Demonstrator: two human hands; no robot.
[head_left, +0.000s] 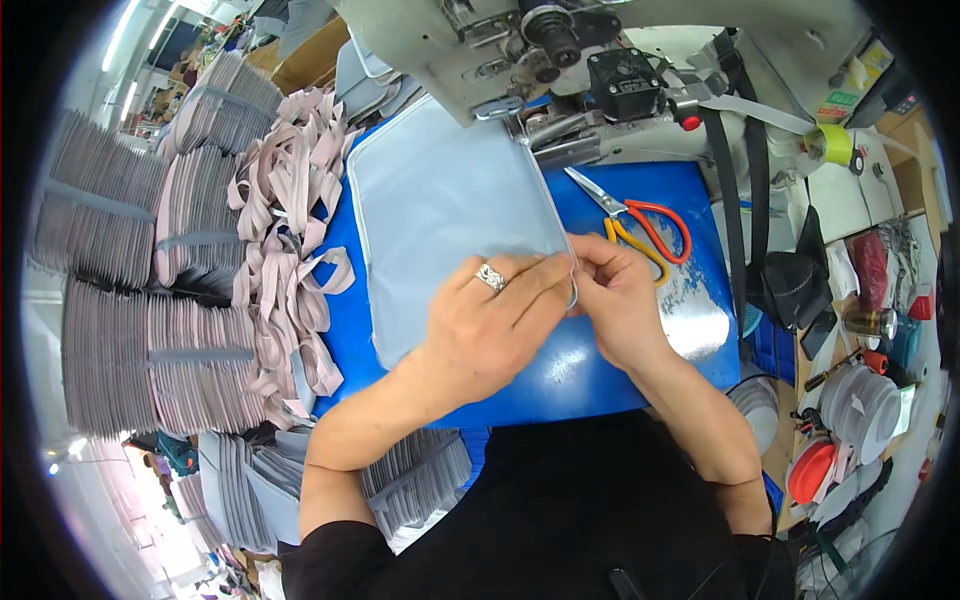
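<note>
A light blue-grey fabric panel [450,190] with a pale piped border lies on the blue table surface [655,380], its upper right edge under the sewing machine [500,60]. My left hand [500,315], a ring on one finger, rests over the panel's lower right part, fingers closed at the piped edge. Just right of it, my right hand [620,305] pinches the same edge, where a small curved piece shows between the fingers, too small to name. Scissors [650,225] with red and yellow handles lie beside the panel, above my right hand.
Bundled stacks of grey and pink pieces [105,220] fill the left, with loose pink strips [290,170] against the table. Black straps [730,230] hang at the right. Beyond them are a tape roll [830,145], round plates [850,420] and assorted items. More stacks [400,480] sit below the table's left side.
</note>
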